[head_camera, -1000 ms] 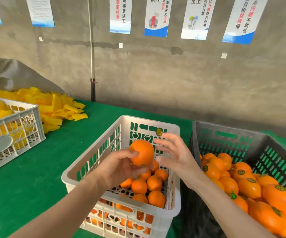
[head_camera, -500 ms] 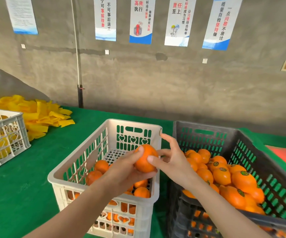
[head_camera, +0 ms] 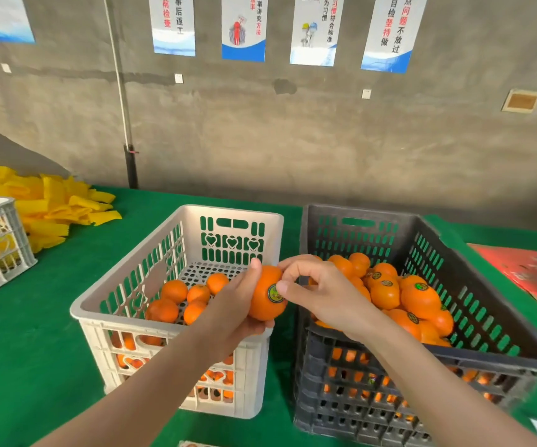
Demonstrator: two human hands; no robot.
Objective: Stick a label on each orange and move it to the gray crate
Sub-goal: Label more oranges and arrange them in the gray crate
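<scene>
- An orange (head_camera: 260,309) is held up over the near right corner of the white crate (head_camera: 238,212), just beside the gray crate (head_camera: 389,214).
- The fruit is gripped by the left hand (head_camera: 234,312), cupped from below and behind, with the thumb laid over its top.
- A round green label (head_camera: 272,294) is seen on the side of the orange that faces the camera.
- The label's edge is pressed by the thumb of the right hand (head_camera: 322,295), while the curled index finger is set on the top of the orange; the other fingers are folded in.
- Unlabelled oranges (head_camera: 173,290) are left on the floor of the white crate.
- Labelled oranges (head_camera: 418,295) are heaped in the gray crate.
- Both crates are stood side by side on the green surface (head_camera: 35,350).
- Yellow foam sleeves (head_camera: 60,204) are piled far left.
</scene>
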